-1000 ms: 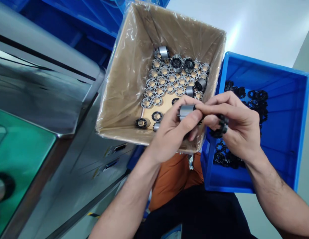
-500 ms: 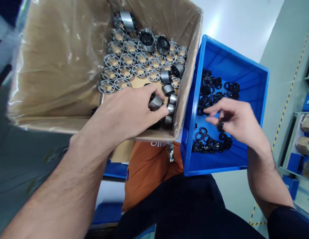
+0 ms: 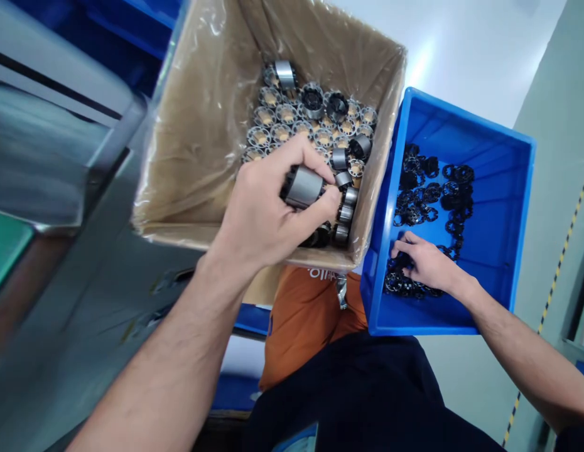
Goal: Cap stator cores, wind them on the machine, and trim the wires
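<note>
My left hand (image 3: 268, 207) is closed around a silver stator core (image 3: 305, 186) with black plastic ends, raised above the others in the lined cardboard box. More capped cores (image 3: 339, 158) lie on their sides along the box's near right wall. Bare silver cores (image 3: 286, 114) stand in rows on the box floor, partly hidden by my left hand. My right hand (image 3: 426, 260) is down in the blue bin (image 3: 490, 251), fingers curled on black plastic rings (image 3: 414, 289) in the near pile. Its fingertips are partly hidden among the rings.
The cardboard box (image 3: 183, 150) has a clear plastic liner folded over its rim. Right beside it stands the blue bin, with another pile of black rings (image 3: 417, 188) farther back. A grey chair-like frame (image 3: 51, 138) is at the left. Orange cloth (image 3: 301, 314) hangs below the box.
My left hand has lifted the core, which now shows more fully. My right hand has moved down into the nearer pile of rings. The camera view has shifted left.
</note>
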A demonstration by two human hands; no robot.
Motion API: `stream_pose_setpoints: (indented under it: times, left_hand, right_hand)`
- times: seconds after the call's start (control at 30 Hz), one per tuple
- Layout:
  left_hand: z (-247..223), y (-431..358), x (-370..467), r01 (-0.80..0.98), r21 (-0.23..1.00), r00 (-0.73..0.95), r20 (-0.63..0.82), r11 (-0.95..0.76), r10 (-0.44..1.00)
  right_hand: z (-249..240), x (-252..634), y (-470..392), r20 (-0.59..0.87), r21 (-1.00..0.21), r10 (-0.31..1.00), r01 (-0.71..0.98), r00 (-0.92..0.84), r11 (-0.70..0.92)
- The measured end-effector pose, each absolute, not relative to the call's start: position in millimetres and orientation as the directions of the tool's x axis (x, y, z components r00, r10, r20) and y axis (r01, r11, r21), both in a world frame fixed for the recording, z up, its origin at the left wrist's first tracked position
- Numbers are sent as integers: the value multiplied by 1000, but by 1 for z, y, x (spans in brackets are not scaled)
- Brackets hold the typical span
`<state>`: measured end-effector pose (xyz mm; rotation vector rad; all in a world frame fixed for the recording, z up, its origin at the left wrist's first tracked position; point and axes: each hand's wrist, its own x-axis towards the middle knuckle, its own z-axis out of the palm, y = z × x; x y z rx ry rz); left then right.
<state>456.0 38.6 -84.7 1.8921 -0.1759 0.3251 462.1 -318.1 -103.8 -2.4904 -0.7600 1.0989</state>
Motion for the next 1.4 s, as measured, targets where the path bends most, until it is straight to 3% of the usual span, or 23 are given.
stream_pose_setpoints:
  times: [0.17, 0.27, 0.37, 0.43, 0.53, 0.6, 0.7, 0.83, 1.03, 1.4]
  left_hand:
    - [-97, 35, 452, -129, 834, 989, 148, -536, -7]
    - [-110, 38, 458, -109, 852, 977, 188, -513, 105]
    - [-111, 39, 463, -158, 969, 938, 207, -189, 279]
    - [-99, 30, 462, -131, 980, 941, 76, 147, 329]
    - [-74, 3, 456, 41, 865, 953, -185, 500, 241]
    - [-62, -16, 453, 121, 812, 945, -270, 571, 183]
    - [-58, -33, 451, 156, 813, 944, -290, 561, 158]
    - [-65, -35, 445, 51, 847, 960, -189, 530, 208]
    - [-71, -35, 425, 23, 862, 990, -89, 507, 107]
    - [-75, -36, 422, -26, 914, 992, -26, 405, 122]
  right_hand:
    - [-105, 469, -318, -558, -548, 590, 274, 584, -790]
    - [-98, 474, -324, -540, -587, 577, 217, 613, -780]
    - [-79, 475, -325, -467, -631, 542, 166, 698, -758]
    - [-61, 474, -314, -300, -738, 523, 153, 798, -657]
    - [-33, 473, -276, -3, -933, 467, 165, 884, -319]
    - [-18, 477, -244, 47, -977, 462, 137, 886, -164]
    - [-7, 486, -204, 102, -988, 468, 146, 878, -58]
    - [-11, 491, -182, 180, -981, 455, 190, 872, 24]
    - [-26, 483, -180, 171, -977, 288, 199, 942, -71]
    - [-43, 479, -174, 116, -992, 322, 127, 940, -14]
